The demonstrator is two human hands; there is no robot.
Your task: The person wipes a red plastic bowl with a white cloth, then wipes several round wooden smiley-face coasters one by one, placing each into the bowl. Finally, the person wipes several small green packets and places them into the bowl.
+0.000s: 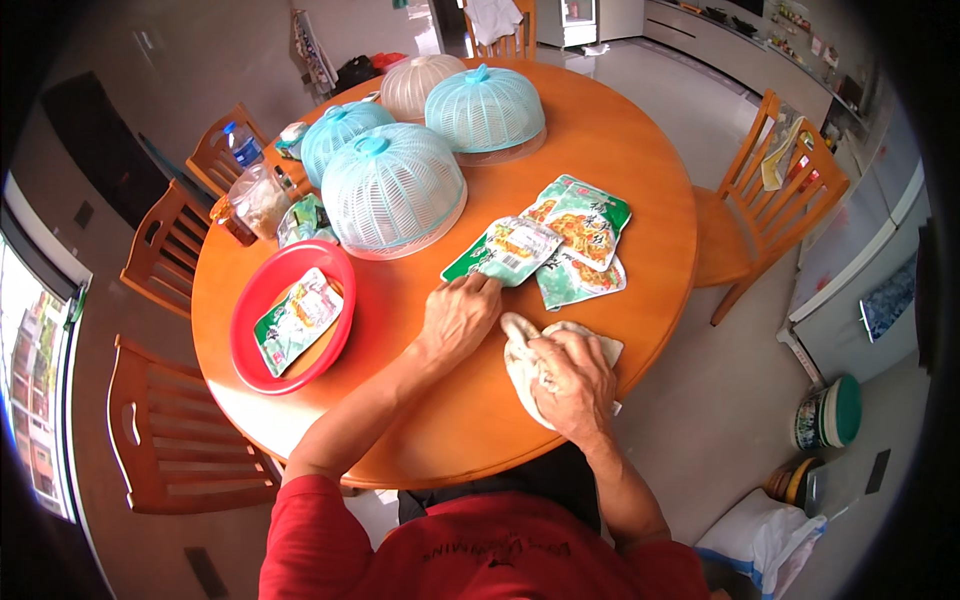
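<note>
My left hand [463, 315] is closed on the near edge of a green and white food pouch [510, 250], its fingertips partly hidden. That pouch overlaps two similar ones: a larger pouch [588, 220] with a food picture, and another pouch [582, 282] lying partly beneath it. Close to the table's front right edge, my right hand [574, 385] grips a bunched whitish cloth [523, 375] against the wood. One more pouch [298, 318] lies inside a red plastic basin [243, 335] on the left side of the table.
The round wooden table [440, 420] carries several domed mesh food covers [395, 190] toward the back. Beside them at left stand a water bottle [242, 146], a clear bag [260, 200] and a jar [232, 222]. Wooden chairs [185, 430] surround the table; another chair [765, 200] is at right.
</note>
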